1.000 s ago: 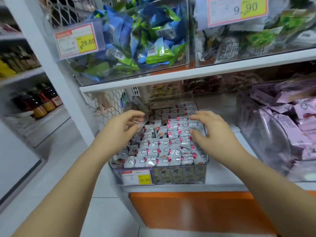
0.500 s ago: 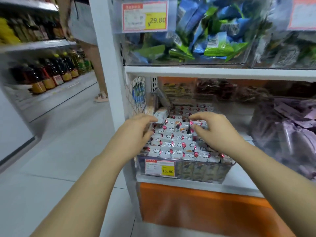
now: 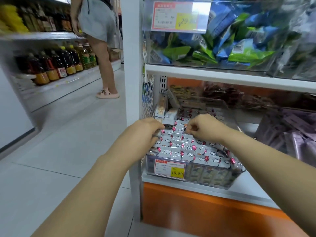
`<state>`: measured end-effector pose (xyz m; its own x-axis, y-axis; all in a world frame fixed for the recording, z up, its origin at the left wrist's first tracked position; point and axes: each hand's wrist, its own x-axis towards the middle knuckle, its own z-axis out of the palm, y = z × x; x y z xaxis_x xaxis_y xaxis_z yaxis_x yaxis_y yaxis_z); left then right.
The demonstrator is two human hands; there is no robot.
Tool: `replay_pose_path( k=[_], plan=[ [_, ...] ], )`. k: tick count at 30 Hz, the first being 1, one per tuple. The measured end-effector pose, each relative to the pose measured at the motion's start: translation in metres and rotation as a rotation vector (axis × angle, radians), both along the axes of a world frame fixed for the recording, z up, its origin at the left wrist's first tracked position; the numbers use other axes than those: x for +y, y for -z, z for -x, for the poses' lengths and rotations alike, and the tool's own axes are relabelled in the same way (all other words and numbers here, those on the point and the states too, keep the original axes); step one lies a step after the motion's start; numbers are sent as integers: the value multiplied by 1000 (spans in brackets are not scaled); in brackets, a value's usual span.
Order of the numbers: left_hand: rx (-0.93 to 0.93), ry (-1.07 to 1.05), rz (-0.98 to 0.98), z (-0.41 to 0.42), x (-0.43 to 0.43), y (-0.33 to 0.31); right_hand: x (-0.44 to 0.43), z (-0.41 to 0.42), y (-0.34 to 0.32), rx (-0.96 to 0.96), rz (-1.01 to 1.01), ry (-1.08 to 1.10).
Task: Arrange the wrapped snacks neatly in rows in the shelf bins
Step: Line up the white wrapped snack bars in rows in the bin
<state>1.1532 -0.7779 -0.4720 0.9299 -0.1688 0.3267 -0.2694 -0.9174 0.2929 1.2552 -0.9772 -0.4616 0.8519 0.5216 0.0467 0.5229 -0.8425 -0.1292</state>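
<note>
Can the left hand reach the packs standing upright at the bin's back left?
Probably yes: the upright packs stand just past the left hand, nothing between, though it grips a snack.

Shop aisle. Floor (image 3: pixel 56 151): pale grey tiles, 7–9 o'clock. White post (image 3: pixel 131 65) runs from the top edge down to the floor near centre, with a mesh panel (image 3: pixel 148 93) just right of it. White shelf board (image 3: pixel 222 76) at 2 o'clock, orange back panel (image 3: pixel 184 82) under it, orange kick panel (image 3: pixel 196 207) at 5. Far rack (image 3: pixel 42 35) at 10: bottles (image 3: pixel 56 65) in a row, yellow packs (image 3: pixel 10 19) above. White wall (image 3: pixel 10 108) at 9. Person (image 3: pixel 97 19) standing at 11, grey shorts, sandals (image 3: pixel 107 94). Light flat and even.
</note>
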Motion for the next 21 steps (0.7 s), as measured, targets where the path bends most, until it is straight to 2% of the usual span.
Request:
replay_pose_path(
  k=[2,5,7,10,15,18,21],
  plan=[
    [-34,-8,-14,-1,-1,1,-2,-1,-2,31,26,-37],
    [-61,-26,-12,-2,-1,3,-11,0,-9,142,-107,-39],
    [-72,-29,-17,-3,0,6,-15,-1,-8,140,-206,-26],
    [-85,-29,-7,-3,1,7,-13,-1,-2,143,-248,-28],
    [-151,-34,52,4,-1,4,10,-1,-5,23,-272,-94],
    [-237,-58,71,10,-2,-1,30,0,-3,17,-228,-154],
    [-355,-101,37,16,0,-6,37,1,-2,-43,-266,-147]
  ],
)
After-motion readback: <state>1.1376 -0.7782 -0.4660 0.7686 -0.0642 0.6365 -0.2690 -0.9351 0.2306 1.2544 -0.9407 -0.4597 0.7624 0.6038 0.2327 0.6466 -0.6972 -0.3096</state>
